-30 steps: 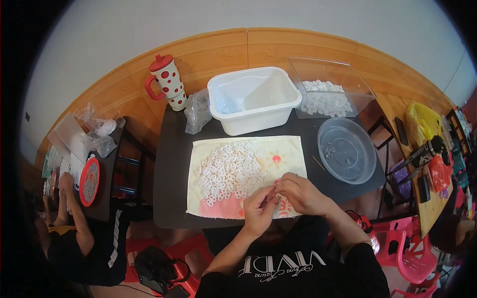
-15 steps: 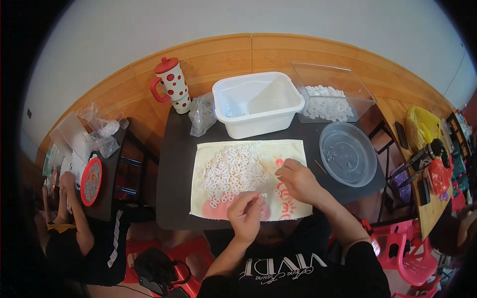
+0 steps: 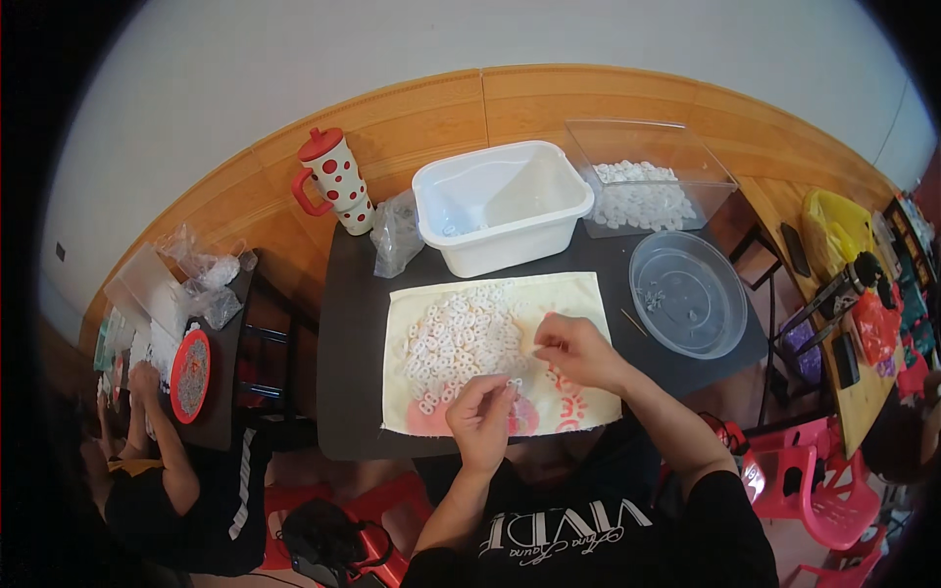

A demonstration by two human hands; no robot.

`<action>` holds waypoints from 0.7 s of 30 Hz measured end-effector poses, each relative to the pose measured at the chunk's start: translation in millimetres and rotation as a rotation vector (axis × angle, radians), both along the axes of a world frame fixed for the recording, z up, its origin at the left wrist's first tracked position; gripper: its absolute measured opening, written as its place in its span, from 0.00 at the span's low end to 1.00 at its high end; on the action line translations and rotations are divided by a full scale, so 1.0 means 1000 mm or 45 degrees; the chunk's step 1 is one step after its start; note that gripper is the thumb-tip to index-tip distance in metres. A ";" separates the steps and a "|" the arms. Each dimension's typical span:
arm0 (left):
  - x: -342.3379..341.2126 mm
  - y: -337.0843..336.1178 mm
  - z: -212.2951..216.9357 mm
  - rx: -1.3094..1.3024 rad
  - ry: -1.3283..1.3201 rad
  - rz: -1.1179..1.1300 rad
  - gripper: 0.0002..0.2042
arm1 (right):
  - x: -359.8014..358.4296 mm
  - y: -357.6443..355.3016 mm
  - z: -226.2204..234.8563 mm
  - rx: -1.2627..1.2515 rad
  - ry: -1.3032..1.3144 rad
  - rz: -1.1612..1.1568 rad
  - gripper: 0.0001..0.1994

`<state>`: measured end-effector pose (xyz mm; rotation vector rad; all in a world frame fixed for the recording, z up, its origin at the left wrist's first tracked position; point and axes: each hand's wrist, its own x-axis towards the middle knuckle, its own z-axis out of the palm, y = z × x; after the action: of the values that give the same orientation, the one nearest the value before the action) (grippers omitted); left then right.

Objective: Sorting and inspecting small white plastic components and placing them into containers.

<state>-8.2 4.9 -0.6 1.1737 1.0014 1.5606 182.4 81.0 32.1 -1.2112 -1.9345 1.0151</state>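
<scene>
A pile of small white ring-like plastic pieces (image 3: pixel 456 343) lies on a pale yellow cloth (image 3: pixel 402 304) with pink and red print. At the near edge of the pile, my left hand (image 3: pixel 478 426) is closed in a pinch, a small white piece (image 3: pixel 516 384) showing at its fingertips. My right hand (image 3: pixel 580 353) hovers over the right side of the cloth, thumb and fingers pressed together. Whatever it may hold is too small to make out. To its right stands a round transparent tray (image 3: pixel 701 318) with a few tiny grey bits (image 3: pixel 651 300) inside.
Behind the cloth stands a white tub (image 3: pixel 510 245); beside it is a transparent bin (image 3: pixel 730 186) of white pieces. A spotted tumbler (image 3: pixel 338 181) and a plastic bag (image 3: pixel 396 235) are at the back left. A thin stick (image 3: pixel 634 322) lies by the tray. Another person's hands (image 3: pixel 144 380) work at the left table.
The whole view has shifted slightly. My right hand has moved a little left, nearer my left hand. My left hand stays at the pile's near edge, its small white piece now easier to see.
</scene>
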 end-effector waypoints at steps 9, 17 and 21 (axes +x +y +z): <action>0.026 0.013 0.004 -0.015 -0.086 -0.109 0.09 | 0.020 -0.016 -0.004 -0.455 0.807 -0.047 0.07; 0.031 0.012 0.007 -0.043 -0.118 -0.174 0.12 | 0.022 -0.027 0.008 -0.411 0.963 -0.019 0.07; 0.033 0.011 0.009 -0.018 -0.152 -0.255 0.16 | 0.020 -0.035 0.019 -0.299 0.757 -0.019 0.07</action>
<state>24.5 16.4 8.1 1.1214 0.7902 1.4444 202.5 45.7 51.2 -0.8983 -1.3687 1.4317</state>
